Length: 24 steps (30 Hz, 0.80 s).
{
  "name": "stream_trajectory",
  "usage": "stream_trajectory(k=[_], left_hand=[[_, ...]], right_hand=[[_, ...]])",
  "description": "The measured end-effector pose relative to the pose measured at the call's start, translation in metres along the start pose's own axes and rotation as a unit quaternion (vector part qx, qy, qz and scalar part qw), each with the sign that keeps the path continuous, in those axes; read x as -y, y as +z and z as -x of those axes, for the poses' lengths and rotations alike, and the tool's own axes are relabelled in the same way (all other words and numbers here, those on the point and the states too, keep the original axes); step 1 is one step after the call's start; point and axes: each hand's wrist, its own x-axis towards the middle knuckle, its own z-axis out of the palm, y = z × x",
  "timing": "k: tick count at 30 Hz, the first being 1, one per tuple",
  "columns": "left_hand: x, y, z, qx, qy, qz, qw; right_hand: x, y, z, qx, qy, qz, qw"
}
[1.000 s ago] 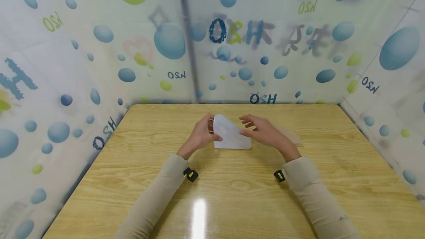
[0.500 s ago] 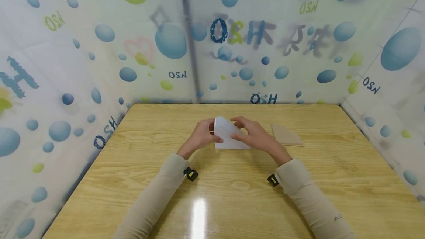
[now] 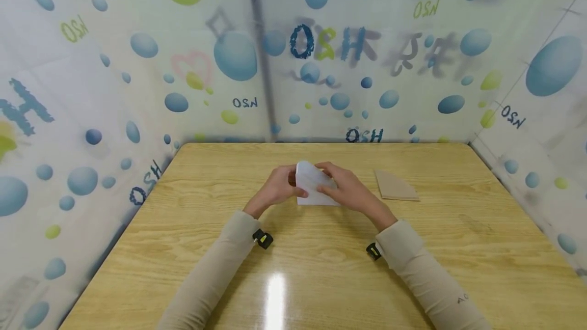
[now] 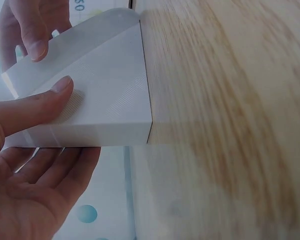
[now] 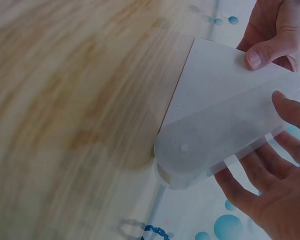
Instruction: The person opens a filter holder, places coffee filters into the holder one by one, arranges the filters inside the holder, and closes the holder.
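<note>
A white wedge-shaped box (image 3: 308, 180) with a rounded top corner stands upright near the table's middle, its long straight edge down at the tabletop. Along its sloping side runs a translucent cover (image 5: 215, 135), clearest in the right wrist view. My left hand (image 3: 277, 185) grips the box's upright side, thumb on the near face and fingers behind. From the right, my right hand (image 3: 352, 190) holds the sloping side, its thumb on the near face. In the left wrist view, the left thumb (image 4: 37, 107) lies flat across the box's ribbed face.
Right of the hands lies a flat brown fan-shaped stack (image 3: 395, 186), resembling paper coffee filters. The wooden table (image 3: 316, 279) ends at the back against a patterned curtain (image 3: 390, 65) with blue and green bubbles.
My right hand has moved left from beside the box and now holds its sloping side. This uncovers the brown stack. The left hand and the box have barely moved.
</note>
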Motion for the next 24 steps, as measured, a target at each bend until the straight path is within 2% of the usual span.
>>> stream_trajectory(k=[6, 14, 24], left_hand=[[0.0014, -0.0009, 0.0006, 0.015, 0.012, 0.002, 0.9998], [0.0018, 0.0019, -0.0013, 0.012, 0.009, -0.026, 0.9995], [-0.0009, 0.0004, 0.0008, 0.011, 0.006, -0.029, 0.9995]], right_hand=[[0.0022, 0.0016, -0.0006, -0.003, 0.009, 0.006, 1.0], [0.005, 0.0022, 0.0013, -0.002, 0.02, 0.007, 1.0], [0.0053, 0.0044, 0.0002, -0.004, 0.01, 0.009, 1.0]])
